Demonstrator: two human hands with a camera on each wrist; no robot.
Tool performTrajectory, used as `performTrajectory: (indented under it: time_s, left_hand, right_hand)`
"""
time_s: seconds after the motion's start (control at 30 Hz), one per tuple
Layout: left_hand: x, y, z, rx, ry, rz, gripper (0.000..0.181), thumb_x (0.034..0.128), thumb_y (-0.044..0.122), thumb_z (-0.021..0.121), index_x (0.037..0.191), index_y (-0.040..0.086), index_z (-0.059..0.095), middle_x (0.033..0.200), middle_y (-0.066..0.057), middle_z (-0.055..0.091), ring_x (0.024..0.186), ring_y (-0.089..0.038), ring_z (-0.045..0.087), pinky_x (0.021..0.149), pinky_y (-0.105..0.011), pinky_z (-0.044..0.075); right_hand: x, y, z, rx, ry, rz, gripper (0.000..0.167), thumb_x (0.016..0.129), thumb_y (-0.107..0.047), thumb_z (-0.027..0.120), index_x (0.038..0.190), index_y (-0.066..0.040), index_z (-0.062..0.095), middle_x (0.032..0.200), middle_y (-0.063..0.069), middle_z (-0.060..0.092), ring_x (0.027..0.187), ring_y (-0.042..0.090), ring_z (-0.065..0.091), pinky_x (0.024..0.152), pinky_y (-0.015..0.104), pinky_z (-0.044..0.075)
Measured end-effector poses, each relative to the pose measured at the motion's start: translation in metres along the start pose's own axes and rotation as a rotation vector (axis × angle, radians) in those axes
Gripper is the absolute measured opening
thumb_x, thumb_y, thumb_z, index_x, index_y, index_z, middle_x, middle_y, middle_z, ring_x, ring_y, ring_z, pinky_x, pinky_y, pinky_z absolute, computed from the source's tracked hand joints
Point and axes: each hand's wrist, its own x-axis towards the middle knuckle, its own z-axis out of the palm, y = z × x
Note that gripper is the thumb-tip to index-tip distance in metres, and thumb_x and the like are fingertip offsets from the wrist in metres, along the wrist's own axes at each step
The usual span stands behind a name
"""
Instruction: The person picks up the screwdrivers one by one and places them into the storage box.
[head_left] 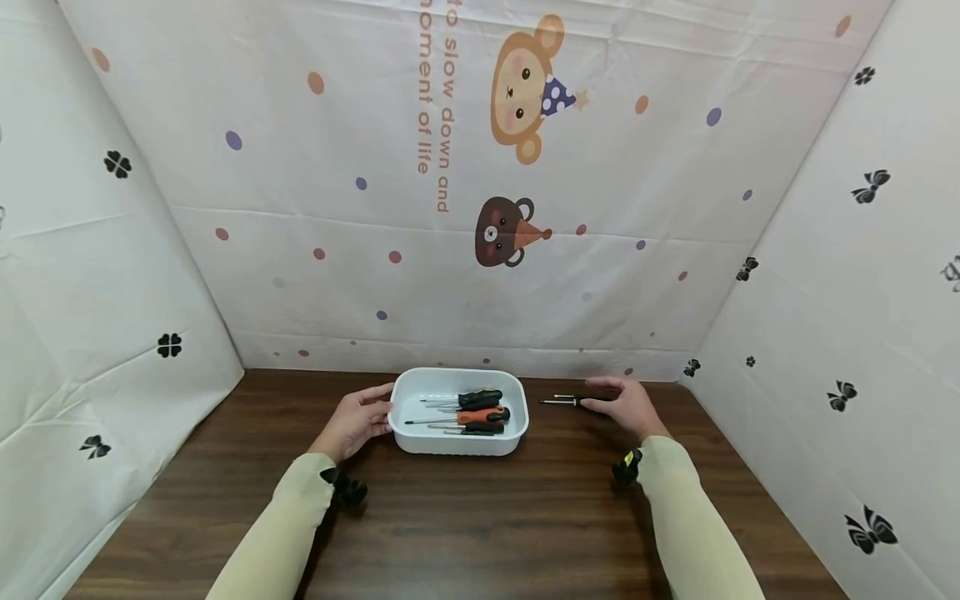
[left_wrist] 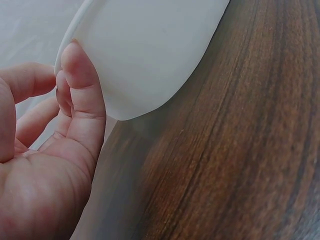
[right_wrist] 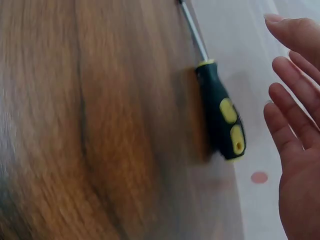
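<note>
A white plastic bin (head_left: 457,446) stands on the table with several screwdrivers lying in it, among them one with an orange handle (head_left: 480,416). My left hand (head_left: 360,421) is at the bin's left end, its bent fingertips touching the rim and outer wall. To the right of the bin, my right hand (head_left: 622,404) hovers over two small screwdrivers (head_left: 558,402), whose handles it partly covers in the head view. The right wrist view shows a black-and-yellow screwdriver (right_wrist: 220,110) on the tabletop, with the fingers spread apart from it.
The dark wooden table (head_left: 480,517) ends at a white printed cloth backdrop (head_left: 420,292) just behind the bin. More white cloth rises along the left side (head_left: 97,333) and the right side (head_left: 810,333). Small black devices are strapped to both wrists.
</note>
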Motion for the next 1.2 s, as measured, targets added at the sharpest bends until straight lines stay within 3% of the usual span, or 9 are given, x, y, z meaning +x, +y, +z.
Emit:
performTrajectory:
  time_s: [0.1, 0.33, 0.53, 0.87, 1.2]
  left_hand:
    - [0.000, 0.000, 0.000, -0.002, 0.003, 0.001, 0.055, 0.1009, 0.006, 0.061, 0.154, 0.006, 0.046, 0.117, -0.019, 0.072, 0.071, -0.013, 0.065, 0.070, -0.026, 0.060]
    - [0.001, -0.001, 0.000, 0.000, 0.004, 0.000, 0.055, 0.1012, 0.004, 0.060, 0.154, 0.006, 0.046, 0.114, -0.020, 0.073, 0.070, -0.013, 0.064, 0.069, -0.026, 0.060]
    - [0.002, -0.002, 0.001, -0.002, 0.002, 0.009, 0.054, 0.1008, 0.005, 0.061, 0.153, 0.007, 0.048, 0.116, -0.022, 0.072, 0.069, -0.012, 0.065, 0.068, -0.026, 0.060]
    - [0.001, 0.000, 0.001, -0.011, -0.014, 0.006, 0.054, 0.1008, 0.004, 0.061, 0.153, 0.006, 0.047, 0.113, -0.021, 0.073, 0.069, -0.013, 0.065, 0.068, -0.026, 0.060]
    - [0.000, 0.000, -0.001, -0.006, -0.007, 0.001, 0.054, 0.1002, 0.005, 0.062, 0.152, 0.007, 0.049, 0.111, -0.020, 0.074, 0.069, -0.013, 0.065, 0.069, -0.026, 0.061]
  right_hand:
    - [0.001, 0.007, -0.002, -0.001, 0.008, 0.030, 0.059, 0.086, -0.037, 0.083, 0.136, -0.009, 0.067, 0.140, 0.013, 0.065, 0.130, 0.036, 0.060, 0.103, 0.056, 0.052]
    - [0.004, 0.021, -0.004, -0.092, 0.028, 0.071, 0.052, 0.090, -0.034, 0.079, 0.134, -0.008, 0.068, 0.144, 0.018, 0.060, 0.132, 0.043, 0.055, 0.105, 0.060, 0.048]
    - [0.007, 0.027, -0.001, -0.100, 0.029, 0.091, 0.048, 0.091, -0.032, 0.079, 0.132, -0.009, 0.069, 0.142, 0.020, 0.061, 0.129, 0.042, 0.056, 0.101, 0.058, 0.051]
    - [0.012, 0.028, -0.003, -0.171, -0.006, 0.088, 0.036, 0.091, -0.026, 0.079, 0.122, -0.009, 0.075, 0.133, 0.020, 0.066, 0.117, 0.039, 0.061, 0.096, 0.055, 0.052]
    - [0.014, 0.031, -0.003, -0.173, -0.054, 0.120, 0.030, 0.088, -0.022, 0.081, 0.116, -0.012, 0.077, 0.130, 0.019, 0.066, 0.111, 0.036, 0.064, 0.093, 0.051, 0.054]
